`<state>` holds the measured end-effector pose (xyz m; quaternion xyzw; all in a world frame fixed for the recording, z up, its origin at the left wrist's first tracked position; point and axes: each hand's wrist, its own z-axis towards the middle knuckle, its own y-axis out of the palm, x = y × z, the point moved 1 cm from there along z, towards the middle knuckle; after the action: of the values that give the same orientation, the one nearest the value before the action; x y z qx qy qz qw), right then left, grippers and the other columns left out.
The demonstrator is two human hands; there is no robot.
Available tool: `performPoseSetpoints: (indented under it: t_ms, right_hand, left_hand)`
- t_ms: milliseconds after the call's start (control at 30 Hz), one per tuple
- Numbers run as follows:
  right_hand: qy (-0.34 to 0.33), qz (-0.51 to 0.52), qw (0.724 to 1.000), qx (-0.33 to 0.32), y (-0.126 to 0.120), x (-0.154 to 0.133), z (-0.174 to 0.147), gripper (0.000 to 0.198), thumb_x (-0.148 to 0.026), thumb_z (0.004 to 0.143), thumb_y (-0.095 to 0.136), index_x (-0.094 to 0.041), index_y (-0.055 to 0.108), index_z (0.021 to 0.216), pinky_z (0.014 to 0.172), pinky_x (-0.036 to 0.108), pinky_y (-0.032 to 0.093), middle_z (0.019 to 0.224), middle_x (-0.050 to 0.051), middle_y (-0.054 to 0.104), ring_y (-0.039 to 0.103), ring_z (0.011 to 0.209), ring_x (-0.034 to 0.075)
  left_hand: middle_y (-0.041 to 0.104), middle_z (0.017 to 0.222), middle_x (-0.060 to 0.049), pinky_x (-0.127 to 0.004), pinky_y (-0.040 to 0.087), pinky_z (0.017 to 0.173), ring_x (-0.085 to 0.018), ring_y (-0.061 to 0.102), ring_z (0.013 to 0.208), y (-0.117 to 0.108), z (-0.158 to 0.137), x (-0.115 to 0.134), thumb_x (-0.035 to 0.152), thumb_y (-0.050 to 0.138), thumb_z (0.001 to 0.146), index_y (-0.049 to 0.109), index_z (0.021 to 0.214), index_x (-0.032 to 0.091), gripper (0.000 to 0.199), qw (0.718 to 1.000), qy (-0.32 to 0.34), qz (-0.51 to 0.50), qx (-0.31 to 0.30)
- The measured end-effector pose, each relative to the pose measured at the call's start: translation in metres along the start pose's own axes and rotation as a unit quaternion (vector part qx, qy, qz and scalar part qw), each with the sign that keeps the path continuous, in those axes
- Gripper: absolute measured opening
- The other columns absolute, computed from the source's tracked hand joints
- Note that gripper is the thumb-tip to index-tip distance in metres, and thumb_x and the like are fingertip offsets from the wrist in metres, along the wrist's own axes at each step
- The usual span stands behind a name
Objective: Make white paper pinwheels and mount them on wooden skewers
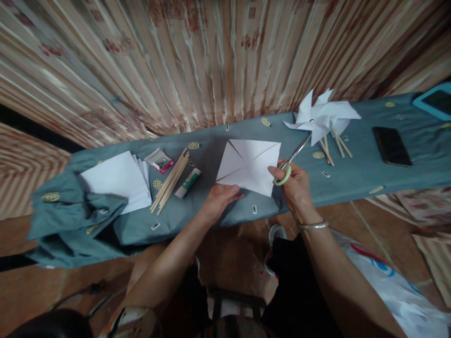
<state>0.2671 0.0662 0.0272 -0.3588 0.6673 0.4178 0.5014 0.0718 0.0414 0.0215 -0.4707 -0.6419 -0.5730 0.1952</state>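
Observation:
A white square sheet of paper (251, 164) lies at the middle of the cloth-covered surface, with diagonal lines running in from its corners; some look like cut slits. My left hand (222, 199) grips its near left edge, thumb on top and the other fingers mostly hidden. In my right hand (297, 188) are scissors (298, 152) with pale green handles, their blades pointing away up to the right. The blades look closed and clear of the paper. My right thumb and fingers close around the handles beside the sheet's right edge.
White paper pinwheels (322, 115) on wooden sticks lie at the back right, near a dark phone (392, 146) and a blue-framed device (435, 101). Leftward are a glue stick (188, 183), wooden sticks (171, 180), a small pin box (160, 160) and stacked white paper (118, 178). A curtain (211, 61) hangs behind.

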Motion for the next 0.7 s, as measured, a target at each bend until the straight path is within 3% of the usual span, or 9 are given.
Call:
performPoseSetpoints:
  t_ms: [233, 367, 467, 567, 700]
  right_hand:
    - [0.017, -0.023, 0.998, -0.054, 0.019, 0.010, -0.013, 0.038, -0.040, 0.056, 0.084, -0.023, 0.061, 0.080, 0.064, 0.029, 0.045, 0.071, -0.005, 0.063, 0.055, 0.062, 0.013]
    - [0.025, -0.055, 0.995, -0.082, 0.021, 0.011, -0.016, 0.041, -0.052, 0.059, 0.081, -0.024, 0.064, 0.083, 0.061, 0.028, 0.045, 0.067, -0.004, 0.062, 0.053, 0.059, 0.012]
    - [0.038, -0.077, 0.985, -0.152, 0.018, 0.007, -0.021, 0.044, -0.063, 0.071, 0.071, -0.022, 0.067, 0.087, 0.065, 0.029, 0.047, 0.069, -0.001, 0.066, 0.057, 0.063, 0.014]
    - [0.067, -0.127, 0.956, -0.255, 0.014, 0.001, -0.031, 0.051, -0.069, 0.074, 0.065, -0.020, 0.068, 0.089, 0.068, 0.031, 0.049, 0.074, 0.003, 0.070, 0.060, 0.067, 0.017]
    - [0.117, -0.180, 0.898, -0.384, 0.006, -0.007, -0.043, 0.053, -0.066, 0.077, 0.064, -0.018, 0.066, 0.097, 0.070, 0.033, 0.051, 0.078, 0.005, 0.071, 0.062, 0.071, 0.018]
  left_hand:
    - [0.073, 0.108, -0.009, -0.046, 0.049, 0.101, -0.028, 0.065, 0.109, 0.016, 0.009, -0.013, 0.029, 0.085, 0.057, 0.069, 0.092, 0.018, 0.040, 0.989, 0.059, 0.068, 0.119]
    - [0.073, 0.109, -0.008, -0.044, 0.048, 0.102, -0.026, 0.067, 0.104, 0.004, 0.018, -0.013, 0.022, 0.082, 0.058, 0.067, 0.097, 0.019, 0.043, 0.974, 0.106, 0.109, 0.169]
    - [0.073, 0.102, -0.007, -0.043, 0.050, 0.097, -0.026, 0.067, 0.101, -0.009, 0.025, -0.007, 0.024, 0.083, 0.060, 0.067, 0.096, 0.020, 0.040, 0.960, 0.123, 0.150, 0.200]
    - [0.073, 0.100, -0.005, -0.041, 0.051, 0.095, -0.025, 0.067, 0.100, -0.020, 0.030, 0.003, 0.026, 0.083, 0.061, 0.067, 0.102, 0.023, 0.044, 0.948, 0.155, 0.174, 0.219]
    - [0.074, 0.098, -0.004, -0.041, 0.052, 0.094, -0.026, 0.066, 0.099, -0.029, 0.031, 0.016, 0.027, 0.082, 0.060, 0.066, 0.106, 0.021, 0.049, 0.933, 0.184, 0.195, 0.239]
